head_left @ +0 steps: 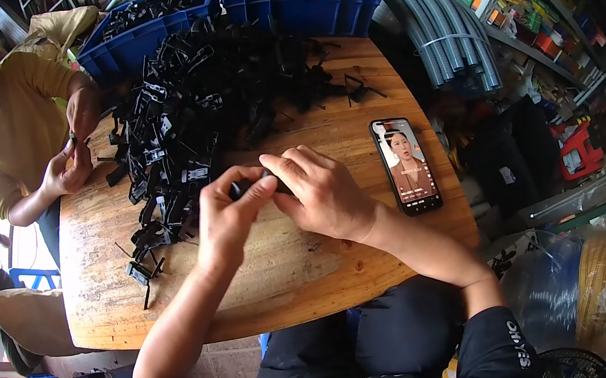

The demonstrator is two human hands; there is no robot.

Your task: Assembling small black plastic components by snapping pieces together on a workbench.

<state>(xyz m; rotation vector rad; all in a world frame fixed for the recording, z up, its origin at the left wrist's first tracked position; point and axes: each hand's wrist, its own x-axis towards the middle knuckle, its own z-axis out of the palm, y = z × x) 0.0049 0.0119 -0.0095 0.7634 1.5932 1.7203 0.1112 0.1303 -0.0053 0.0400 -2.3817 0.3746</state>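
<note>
Over the middle of the wooden table, my left hand (pixel 229 211) and my right hand (pixel 322 195) meet, fingers bent and pinched together. Between them is a small black plastic part (pixel 240 189), mostly covered by my fingers, so its exact kind is hidden. Just beyond my hands spreads a large heap of black plastic parts (pixel 180 101), many with thin strips or prongs sticking out. One loose black part (pixel 142 273) lies at the heap's near left end.
Two blue crates (pixel 297 10) filled with black parts stand at the table's (pixel 319 286) far edge. To my right lies a phone (pixel 406 168) playing a video. A co-worker in yellow (pixel 26 115) handles a small piece at left. Grey coiled hoses (pixel 437 30) hang beyond the right edge.
</note>
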